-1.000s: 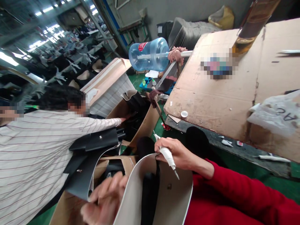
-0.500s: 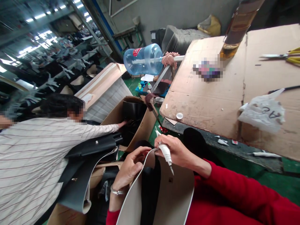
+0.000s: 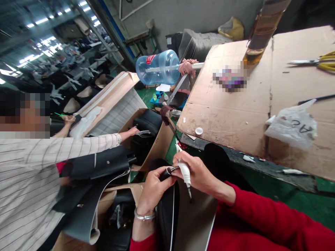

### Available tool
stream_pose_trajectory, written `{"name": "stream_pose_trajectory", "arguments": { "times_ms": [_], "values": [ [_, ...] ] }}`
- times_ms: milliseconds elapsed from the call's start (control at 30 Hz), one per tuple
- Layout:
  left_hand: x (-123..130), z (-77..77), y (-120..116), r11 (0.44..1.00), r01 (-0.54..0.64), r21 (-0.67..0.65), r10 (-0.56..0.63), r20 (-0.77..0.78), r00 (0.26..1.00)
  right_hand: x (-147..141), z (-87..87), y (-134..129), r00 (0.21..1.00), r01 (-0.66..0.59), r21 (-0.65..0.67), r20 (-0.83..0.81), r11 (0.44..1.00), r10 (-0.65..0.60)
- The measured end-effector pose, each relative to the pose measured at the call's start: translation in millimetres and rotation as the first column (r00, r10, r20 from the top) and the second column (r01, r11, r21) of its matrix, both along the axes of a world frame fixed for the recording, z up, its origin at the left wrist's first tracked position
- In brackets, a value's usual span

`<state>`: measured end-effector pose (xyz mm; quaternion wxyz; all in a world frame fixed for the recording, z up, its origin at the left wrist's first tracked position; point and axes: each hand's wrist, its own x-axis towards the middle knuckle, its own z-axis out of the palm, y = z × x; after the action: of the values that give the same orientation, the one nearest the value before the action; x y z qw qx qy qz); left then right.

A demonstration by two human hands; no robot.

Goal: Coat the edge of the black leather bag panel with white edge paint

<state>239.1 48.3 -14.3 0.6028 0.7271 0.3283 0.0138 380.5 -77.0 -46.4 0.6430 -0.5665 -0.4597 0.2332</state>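
- Centre-low: grey leather panel (image 3: 195, 216) lies over the person's lap, folded against a black piece (image 3: 166, 216), white edge line running down between them.
- Left hand (image 3: 153, 186) curled, fingertips pinched on a small metal ring (image 3: 170, 170) at the top of the black piece; silver bracelet (image 3: 143, 216) on the wrist.
- Right hand (image 3: 200, 172) closed around a white pen-like tool (image 3: 183, 168), tip pointing down over the grey panel, thumb just beside the ring. Red sleeve (image 3: 261, 216) runs off right.
- Both hands meet at the panel's top edge, touching or nearly so.
- Left of that: open cardboard box (image 3: 159, 139) with black bags inside; a co-worker's hand (image 3: 132, 131) in a striped sleeve reaches onto one of them.
- Black and grey leather sheets (image 3: 99, 167) draped between co-worker and box.
- Right/up: table covered in cardboard (image 3: 235, 108), with a white cap (image 3: 199, 131), a crumpled plastic bag (image 3: 293, 127), yellow-handled scissors (image 3: 316, 61).
- Behind: blue water jug (image 3: 157, 67) on its side.
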Motion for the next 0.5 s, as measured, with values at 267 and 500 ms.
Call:
{"name": "stream_pose_trajectory", "arguments": {
  "times_ms": [267, 500],
  "values": [
    [14, -3.4, -17, 0.976, -0.216, -0.030, 0.218, 0.092, 0.972, 10, 0.0, -4, 0.989, 0.125, -0.021, 0.077, 0.992, -0.123],
    [30, -15.5, -20, 0.934, -0.280, -0.222, 0.303, 0.074, 0.950, 50, -0.1, -25, 0.972, 0.202, 0.082, 0.106, 0.976, -0.210]
  ]
}}
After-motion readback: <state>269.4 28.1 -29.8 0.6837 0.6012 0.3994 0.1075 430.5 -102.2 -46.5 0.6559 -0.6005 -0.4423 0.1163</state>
